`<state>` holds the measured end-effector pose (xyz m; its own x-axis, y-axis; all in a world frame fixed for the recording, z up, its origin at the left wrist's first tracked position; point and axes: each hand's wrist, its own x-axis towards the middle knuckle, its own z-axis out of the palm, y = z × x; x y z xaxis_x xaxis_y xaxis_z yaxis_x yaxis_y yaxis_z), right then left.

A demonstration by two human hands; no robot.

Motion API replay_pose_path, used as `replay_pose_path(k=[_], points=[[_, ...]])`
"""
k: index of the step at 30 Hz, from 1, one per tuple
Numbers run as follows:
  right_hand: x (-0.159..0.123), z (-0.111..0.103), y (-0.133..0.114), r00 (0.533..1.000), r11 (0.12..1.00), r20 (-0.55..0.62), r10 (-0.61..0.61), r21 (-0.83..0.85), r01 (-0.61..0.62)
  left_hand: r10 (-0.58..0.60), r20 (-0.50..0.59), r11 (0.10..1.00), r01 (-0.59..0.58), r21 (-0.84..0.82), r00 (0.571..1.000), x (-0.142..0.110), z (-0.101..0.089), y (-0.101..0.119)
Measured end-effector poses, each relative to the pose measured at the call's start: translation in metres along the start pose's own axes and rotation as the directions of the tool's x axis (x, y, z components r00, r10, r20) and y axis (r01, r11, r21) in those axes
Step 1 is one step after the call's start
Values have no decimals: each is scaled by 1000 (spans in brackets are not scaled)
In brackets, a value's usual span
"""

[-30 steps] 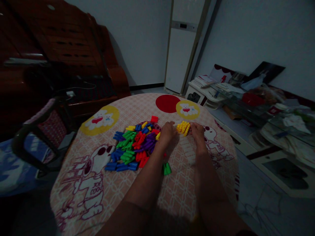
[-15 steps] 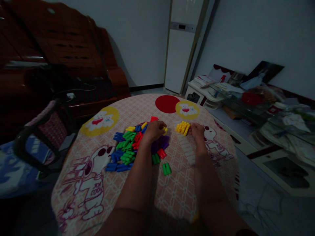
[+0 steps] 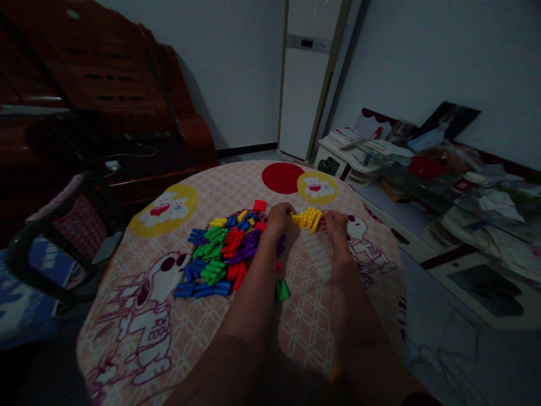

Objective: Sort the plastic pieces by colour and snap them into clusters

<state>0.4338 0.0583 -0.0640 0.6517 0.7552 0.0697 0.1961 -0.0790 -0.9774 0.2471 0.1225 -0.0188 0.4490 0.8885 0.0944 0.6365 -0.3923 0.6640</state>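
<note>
Between my hands is a knobbly assembly of yellow building blocks (image 3: 310,219), held just above or on the cloth; I cannot tell which. My right hand (image 3: 335,224) pinches its right end with closed fingers. At its left end, my left hand (image 3: 279,217) is closed on a small yellow block, mostly hidden by the fingers, that meets the assembly. Left of my left forearm lies a loose pile of blocks, with green blocks (image 3: 213,272), red blocks (image 3: 233,242), purple blocks (image 3: 249,243) and blue blocks (image 3: 200,290). One green block (image 3: 282,290) lies apart, right of that forearm.
A patterned cloth covers the round table (image 3: 304,327). At the left stands a chair with a dark frame (image 3: 34,251), and a wooden sofa (image 3: 127,84) is behind. Along the right wall runs a cluttered cabinet (image 3: 422,225). A tall white air conditioner (image 3: 302,101) stands at the back.
My left hand has moved right from above the pile, carrying a yellow block to the left end of the yellow assembly. My right hand keeps its hold. The view has shifted slightly.
</note>
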Motion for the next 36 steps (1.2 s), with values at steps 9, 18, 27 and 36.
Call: replay_pose_path(k=[9, 18, 27, 36], points=[[-2, 0, 0, 1000, 1000, -6, -15, 24, 15, 60, 89, 998, -60, -6, 994, -16, 2, -4], [3, 1, 2, 1000, 999, -15, 8, -41, -9, 41, 55, 998, -43, 39, 998, -34, 6, -1], [2, 0, 2, 1000, 1000, -4, -9, -19, 9, -100, -16, 978, 101, 181, 995, -43, 16, 17], [1, 1, 4, 1000, 1000, -8, -8, 21, 8, -52, -116, 985, 70, 156, 992, -13, 4, 8]])
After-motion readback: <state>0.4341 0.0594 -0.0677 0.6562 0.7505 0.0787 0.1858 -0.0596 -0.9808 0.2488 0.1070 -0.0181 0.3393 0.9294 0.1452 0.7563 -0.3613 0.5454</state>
